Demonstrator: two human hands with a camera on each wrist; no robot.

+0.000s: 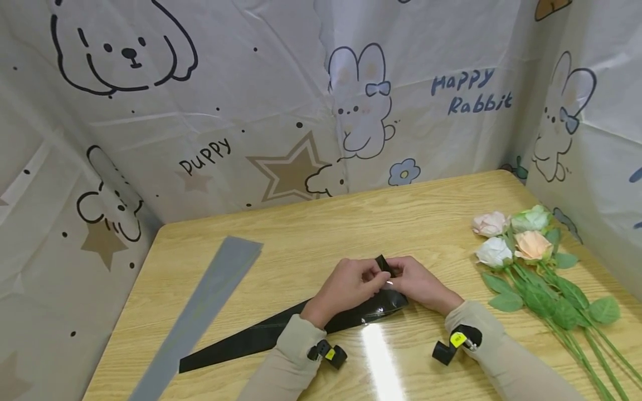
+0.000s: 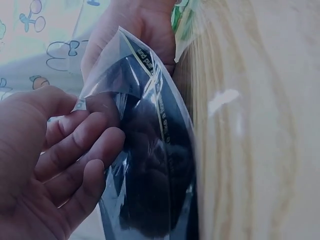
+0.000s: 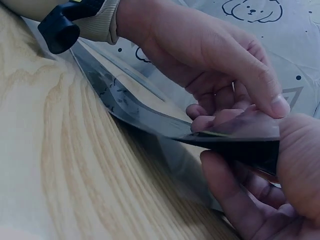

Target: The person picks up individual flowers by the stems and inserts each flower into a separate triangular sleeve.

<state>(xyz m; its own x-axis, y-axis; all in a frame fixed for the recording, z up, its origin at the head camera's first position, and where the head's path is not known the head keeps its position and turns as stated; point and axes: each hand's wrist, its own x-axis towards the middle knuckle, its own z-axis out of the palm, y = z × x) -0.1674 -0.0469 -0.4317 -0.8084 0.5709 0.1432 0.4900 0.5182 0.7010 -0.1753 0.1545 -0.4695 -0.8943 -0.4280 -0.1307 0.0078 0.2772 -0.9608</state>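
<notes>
A long tapered black flower sleeve (image 1: 251,340) slants across the table, its wide end lifted toward the right. My left hand (image 1: 351,287) pinches the clear film at the mouth between thumb and index finger, the other fingers loosely curled in the left wrist view. Close beside it, my right hand (image 1: 421,281) grips the same end, with its fingers under the black sheet (image 3: 250,150) in the right wrist view. Glossy clear film and a thin gold printed line show on the sleeve (image 2: 150,170) in the left wrist view. Part of the right hand is hidden behind it.
Left of the black sleeve lies a flat stack of grey tapered sleeves (image 1: 200,306), overlapping its narrow tip. Several artificial roses (image 1: 533,245) with green stems (image 1: 567,328) lie along the right side of the wooden table (image 1: 321,234). A printed cloth (image 1: 281,100) hangs behind and at both sides.
</notes>
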